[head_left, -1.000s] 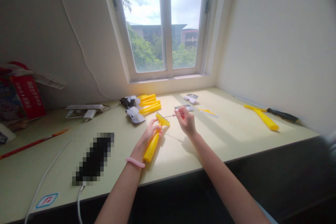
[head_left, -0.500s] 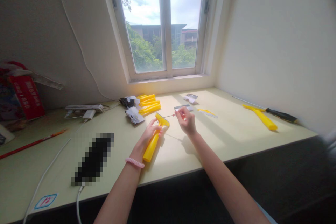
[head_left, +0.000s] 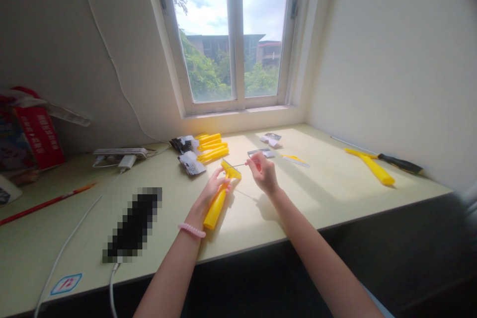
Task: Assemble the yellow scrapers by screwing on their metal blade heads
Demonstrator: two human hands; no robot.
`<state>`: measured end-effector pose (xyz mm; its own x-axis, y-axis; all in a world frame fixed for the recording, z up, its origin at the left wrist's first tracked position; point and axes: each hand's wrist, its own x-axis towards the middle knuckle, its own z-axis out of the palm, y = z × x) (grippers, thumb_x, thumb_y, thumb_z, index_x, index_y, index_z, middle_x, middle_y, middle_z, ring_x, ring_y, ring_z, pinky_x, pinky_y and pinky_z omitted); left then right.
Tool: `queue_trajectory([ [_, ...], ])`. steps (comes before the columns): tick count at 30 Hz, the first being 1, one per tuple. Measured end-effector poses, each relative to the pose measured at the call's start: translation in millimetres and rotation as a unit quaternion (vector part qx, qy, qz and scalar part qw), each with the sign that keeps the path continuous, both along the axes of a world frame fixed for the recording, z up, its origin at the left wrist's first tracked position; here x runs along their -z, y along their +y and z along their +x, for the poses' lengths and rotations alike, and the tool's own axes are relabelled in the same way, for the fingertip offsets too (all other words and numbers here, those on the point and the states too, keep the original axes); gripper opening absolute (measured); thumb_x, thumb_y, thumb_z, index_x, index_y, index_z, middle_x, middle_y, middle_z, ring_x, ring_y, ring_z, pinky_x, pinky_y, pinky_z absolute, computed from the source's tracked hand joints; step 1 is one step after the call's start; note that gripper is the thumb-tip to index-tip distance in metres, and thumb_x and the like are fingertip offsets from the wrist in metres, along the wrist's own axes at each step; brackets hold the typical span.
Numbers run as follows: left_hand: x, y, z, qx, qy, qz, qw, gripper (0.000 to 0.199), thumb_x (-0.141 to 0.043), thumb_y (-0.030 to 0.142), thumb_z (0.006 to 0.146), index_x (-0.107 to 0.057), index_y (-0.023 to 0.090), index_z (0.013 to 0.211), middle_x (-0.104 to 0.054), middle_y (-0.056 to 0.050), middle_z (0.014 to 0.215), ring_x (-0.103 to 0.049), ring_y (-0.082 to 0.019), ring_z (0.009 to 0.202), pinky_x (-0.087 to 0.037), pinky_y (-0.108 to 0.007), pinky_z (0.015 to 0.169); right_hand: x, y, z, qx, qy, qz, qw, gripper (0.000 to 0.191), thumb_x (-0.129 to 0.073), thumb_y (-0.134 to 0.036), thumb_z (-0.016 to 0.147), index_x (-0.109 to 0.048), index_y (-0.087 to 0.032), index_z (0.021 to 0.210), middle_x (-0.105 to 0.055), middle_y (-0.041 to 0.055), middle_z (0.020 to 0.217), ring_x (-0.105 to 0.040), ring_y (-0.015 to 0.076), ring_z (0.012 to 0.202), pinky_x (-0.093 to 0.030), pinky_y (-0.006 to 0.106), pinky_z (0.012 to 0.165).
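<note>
My left hand [head_left: 213, 188] is closed around the neck of a yellow scraper [head_left: 215, 211], whose wide head points away from me and whose thick handle slants toward the table's front edge. In my right hand [head_left: 264, 171] is a thin screwdriver [head_left: 238, 164], its reddish handle mostly hidden by my fingers. The metal shaft runs left to the scraper's head, and its tip appears to touch there. Just beyond my right hand lies a grey-and-white packet [head_left: 261, 152]. To its right rests a flat piece in yellow and white [head_left: 295, 160].
Several yellow scrapers with their card packaging [head_left: 212, 149] lie at the back. Another yellow scraper [head_left: 376, 169] and a black-handled screwdriver [head_left: 400, 163] are at the right. On the left are a power strip [head_left: 121, 153], a blurred-out dark object [head_left: 134, 226] with a cable, and a red stick [head_left: 48, 203].
Both hands hold nearly the same pose, with the screwdriver still at the scraper's head. The whole view has shifted very slightly.
</note>
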<state>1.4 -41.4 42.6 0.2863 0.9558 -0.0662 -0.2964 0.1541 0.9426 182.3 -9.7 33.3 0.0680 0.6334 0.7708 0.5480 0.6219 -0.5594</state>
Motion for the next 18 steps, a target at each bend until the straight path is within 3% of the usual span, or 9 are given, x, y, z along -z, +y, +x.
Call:
queue_trajectory([
  [13,1.9,4,0,0.023,0.029,-0.01,0.999,0.049,-0.06,0.018,0.071,-0.047,0.02,0.119,-0.051,0.005,0.062,-0.048,-0.007,0.044,-0.038,-0.017,0.042,1.1,4,-1,-0.012,0.078,-0.03,0.996,0.019,-0.049,-0.036,0.087,-0.056,-0.02,0.081,-0.067,0.0019,0.071,-0.066,0.0168,0.066,-0.047,0.025,0.059],
  [16,4.3,10,0,0.004,0.028,-0.005,1.0,0.049,-0.058,0.016,0.072,-0.047,0.02,0.12,-0.053,0.004,0.065,-0.049,-0.008,0.046,-0.039,-0.016,0.042,1.5,10,4,0.046,0.131,-0.026,0.99,0.025,-0.045,-0.038,0.089,-0.062,-0.019,0.089,-0.07,0.0052,0.081,-0.066,0.0183,0.075,-0.048,0.026,0.064],
  [18,5.4,15,0,-0.029,0.015,0.005,0.999,0.048,-0.058,0.013,0.072,-0.048,0.02,0.118,-0.057,0.001,0.074,-0.051,-0.007,0.048,-0.041,-0.016,0.043,4.2,16,10,0.105,0.113,-0.054,0.987,0.028,-0.045,-0.035,0.089,-0.066,-0.018,0.095,-0.071,0.008,0.092,-0.065,0.0199,0.084,-0.048,0.029,0.071],
])
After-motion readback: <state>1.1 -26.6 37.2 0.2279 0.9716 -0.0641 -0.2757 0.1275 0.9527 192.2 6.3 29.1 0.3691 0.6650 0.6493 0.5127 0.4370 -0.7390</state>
